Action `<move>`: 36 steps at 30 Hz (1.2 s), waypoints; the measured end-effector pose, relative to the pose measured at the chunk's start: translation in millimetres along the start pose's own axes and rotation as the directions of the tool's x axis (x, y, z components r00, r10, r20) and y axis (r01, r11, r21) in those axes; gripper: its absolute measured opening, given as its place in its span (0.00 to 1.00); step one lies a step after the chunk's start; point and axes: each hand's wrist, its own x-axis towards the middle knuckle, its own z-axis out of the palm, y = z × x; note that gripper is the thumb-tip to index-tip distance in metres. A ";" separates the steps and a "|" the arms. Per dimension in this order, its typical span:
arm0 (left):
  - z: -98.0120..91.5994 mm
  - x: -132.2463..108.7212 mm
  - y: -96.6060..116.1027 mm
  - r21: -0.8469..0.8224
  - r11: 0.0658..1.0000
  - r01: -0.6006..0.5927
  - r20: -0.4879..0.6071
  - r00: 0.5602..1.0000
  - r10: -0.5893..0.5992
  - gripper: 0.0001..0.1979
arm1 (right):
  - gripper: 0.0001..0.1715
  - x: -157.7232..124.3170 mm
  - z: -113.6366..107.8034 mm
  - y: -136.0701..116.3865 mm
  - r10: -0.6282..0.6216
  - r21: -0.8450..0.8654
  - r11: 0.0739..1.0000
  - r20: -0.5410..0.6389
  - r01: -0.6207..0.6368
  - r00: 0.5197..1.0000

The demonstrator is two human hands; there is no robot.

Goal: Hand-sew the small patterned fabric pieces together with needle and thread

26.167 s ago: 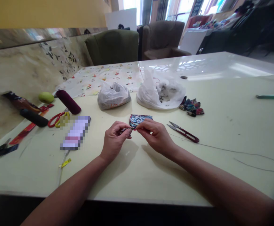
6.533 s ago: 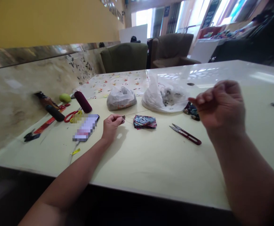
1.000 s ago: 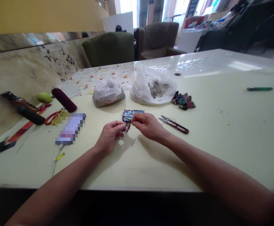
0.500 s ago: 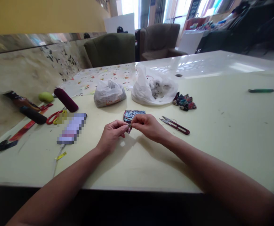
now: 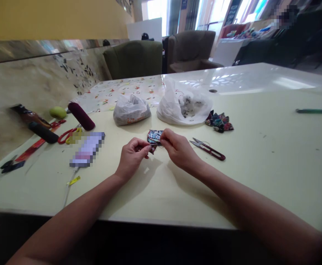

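Observation:
My left hand (image 5: 132, 156) and my right hand (image 5: 177, 149) meet over the middle of the pale yellow table (image 5: 177, 191). Both pinch a small folded piece of patterned blue and red fabric (image 5: 154, 136), held just above the tabletop. The left fingertips grip its near edge; the right fingers close over its right side. A needle or thread between the fingers is too small to make out. Red-handled thread snips (image 5: 209, 149) lie just right of my right hand.
Two white plastic bags (image 5: 132, 110) (image 5: 181, 105) sit behind the hands, with a pile of patterned fabric pieces (image 5: 220, 122) beside them. At left lie a phone (image 5: 87, 149), red scissors (image 5: 67, 135), a maroon roll (image 5: 80, 116) and a green ball (image 5: 57, 112). A green pen (image 5: 311, 110) lies far right.
Both hands have shifted slightly right and away from me with the fabric piece. The pinch on the fabric is unchanged.

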 end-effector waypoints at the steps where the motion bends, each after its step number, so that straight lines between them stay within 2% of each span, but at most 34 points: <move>1: 0.7 -0.5 1.3 0.012 1.000 -0.006 -0.004 1.000 0.006 0.08 | 0.09 -0.6 0.7 -0.4 -0.044 -0.021 0.999 0.000 0.044 0.999; 5: 2.2 -1.1 4.0 0.004 1.000 0.017 -0.009 1.000 -0.017 0.08 | 0.10 -1.5 3.9 0.8 -0.132 -0.088 0.987 0.003 0.132 0.991; 15: 0.5 -0.7 0.7 -0.071 0.996 0.052 0.012 0.999 -0.052 0.10 | 0.10 -0.8 3.5 -0.1 -0.153 -0.172 0.973 0.013 0.153 0.988; 21: 0.9 -1.2 1.6 -0.015 0.999 0.029 0.007 1.000 -0.029 0.09 | 0.11 -1.4 3.7 0.8 -0.169 -0.179 0.969 0.035 0.173 0.985; 24: 1.4 -1.8 2.8 0.071 0.997 -0.022 -0.011 1.000 0.022 0.07 | 0.12 -1.2 3.0 0.2 -0.177 -0.180 0.966 0.064 0.186 0.982; 28: 1.4 -2.5 1.4 0.193 0.971 -0.144 -0.033 0.988 0.153 0.06 | 0.12 -1.2 4.1 0.1 -0.171 -0.182 0.966 0.081 0.184 0.982; 36: -0.8 -2.7 -5.6 0.438 0.807 -0.396 0.052 0.907 0.417 0.03 | 0.11 -6.5 15.4 4.9 -0.169 -0.195 0.964 0.059 0.178 0.984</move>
